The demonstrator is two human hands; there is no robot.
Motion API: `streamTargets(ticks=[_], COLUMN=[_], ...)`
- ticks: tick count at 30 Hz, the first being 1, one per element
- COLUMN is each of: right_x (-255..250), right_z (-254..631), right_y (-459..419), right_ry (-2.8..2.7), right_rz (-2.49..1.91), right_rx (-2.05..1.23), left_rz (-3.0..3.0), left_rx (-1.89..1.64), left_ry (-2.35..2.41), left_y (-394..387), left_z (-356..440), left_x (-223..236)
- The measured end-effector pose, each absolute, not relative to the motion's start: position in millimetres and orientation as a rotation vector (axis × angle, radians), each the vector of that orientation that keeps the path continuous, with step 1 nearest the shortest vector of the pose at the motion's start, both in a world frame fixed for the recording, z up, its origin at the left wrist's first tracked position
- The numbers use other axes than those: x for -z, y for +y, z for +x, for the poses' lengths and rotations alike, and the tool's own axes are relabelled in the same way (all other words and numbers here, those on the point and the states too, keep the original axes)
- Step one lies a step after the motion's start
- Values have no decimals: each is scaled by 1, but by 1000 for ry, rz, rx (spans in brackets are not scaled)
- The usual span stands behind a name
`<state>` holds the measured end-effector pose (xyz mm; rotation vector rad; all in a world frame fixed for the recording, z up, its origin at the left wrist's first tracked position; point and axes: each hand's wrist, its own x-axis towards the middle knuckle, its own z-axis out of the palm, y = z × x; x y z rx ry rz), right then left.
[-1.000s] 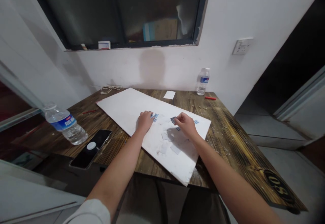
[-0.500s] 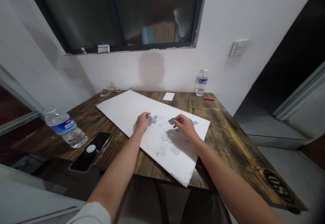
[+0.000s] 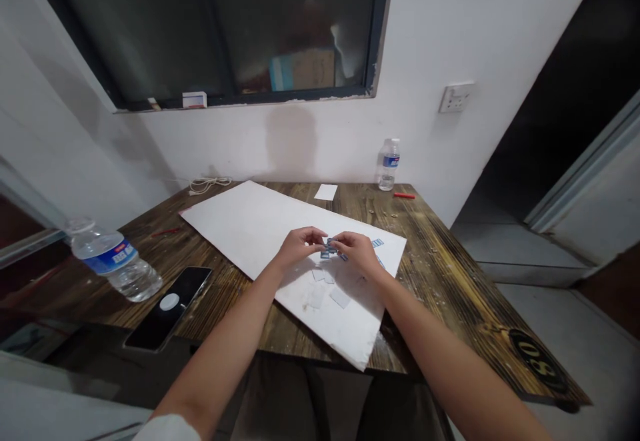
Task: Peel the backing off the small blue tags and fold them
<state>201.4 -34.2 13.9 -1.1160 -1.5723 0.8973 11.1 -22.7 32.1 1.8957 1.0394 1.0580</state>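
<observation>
My left hand (image 3: 303, 244) pinches small blue-and-white printed paper pieces (image 3: 325, 253) at their left side, above the white board (image 3: 240, 221). Close against it, my right hand (image 3: 356, 249) pinches a similar dark-and-blue piece; the pieces overlap between my fingertips, and where one ends and another begins is too small to tell. Below my hands, several pale paper pieces (image 3: 341, 297) lie loose on the board. More blue-printed pieces (image 3: 377, 243) show beyond my right hand, partly hidden by it.
The board lies aslant on a dark wooden table (image 3: 450, 308). To the left are a tilted-looking water bottle (image 3: 116, 260) and a black phone (image 3: 187, 294) with a white round cap (image 3: 169, 302). At the back are a white paper (image 3: 326, 192), another bottle (image 3: 389, 166), a red pen-like stick (image 3: 405, 196) and a cable (image 3: 207, 185).
My hands have come together: the left moved right and lifted the blue-printed pieces from the board, and the right moved slightly left with its piece. The camera view has shifted a little.
</observation>
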Motion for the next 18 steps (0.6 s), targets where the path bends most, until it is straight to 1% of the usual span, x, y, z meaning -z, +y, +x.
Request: streamTargets(ticks=[4,7,13,16,18], right_x=[-12,-9,-8,-9,-9], right_z=[199,197,195,197,200], right_y=[-35,-36,-39,-36,-35], right_ry=[-1600,-1621,-1639,-1570,-1549], right_rz=[-1082,-1062,-1122,-1163,-1182], right_rx=[-1011,-1038,-961,-939,-922], left_rz=[1965,1978,1840,1769,1848], left_rx=[-1113,-1134,-1159,-1269,-1157], left_ry=[1154,1195,1234,1534,1811], left_y=[-25,-25,-20,-13,-10], left_z=[16,20,17,-1,-14], left_x=[-27,-24,-26,-30,-31])
